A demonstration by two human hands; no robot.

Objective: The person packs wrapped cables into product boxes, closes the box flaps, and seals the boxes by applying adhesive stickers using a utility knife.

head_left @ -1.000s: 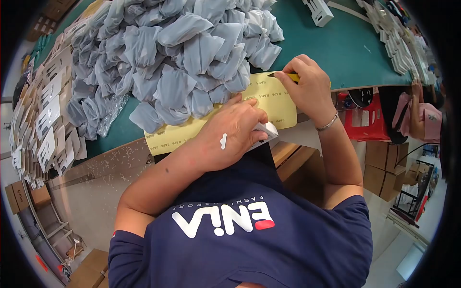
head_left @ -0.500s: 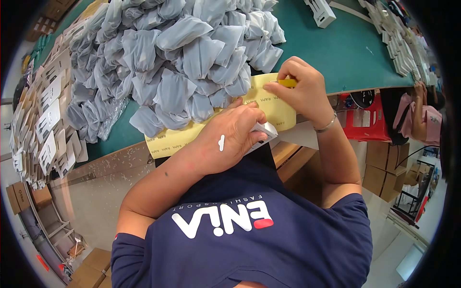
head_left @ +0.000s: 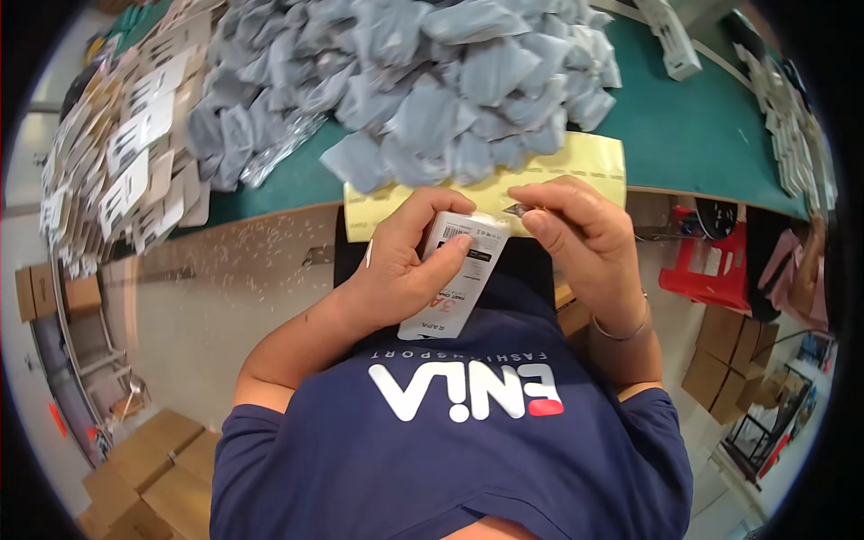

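My left hand [head_left: 405, 265] is closed around a slim white box [head_left: 461, 283] with black and orange print and a barcode, thumb across its face. It is tilted, its top end towards the table edge. My right hand [head_left: 580, 238] pinches a small tool with a dark pointed tip [head_left: 516, 210], right beside the top end of the box; most of the tool is hidden in the fingers. Under and behind both hands lies a yellow sheet [head_left: 589, 162] with rows of small print, over the table's front edge. A small white piece sticks to my left hand.
A big heap of grey bagged items [head_left: 432, 108] covers the middle of the green table [head_left: 702, 126]. Stacked white cards [head_left: 135, 180] stand at left, more packages [head_left: 778, 117] at right. One white box [head_left: 670, 40] lies at the back. A red stool [head_left: 711, 270] and cartons [head_left: 729, 360] are below.
My left hand has turned the white box so its printed face shows. My right hand has come down from the yellow sheet to the box's top end. The view has shifted.
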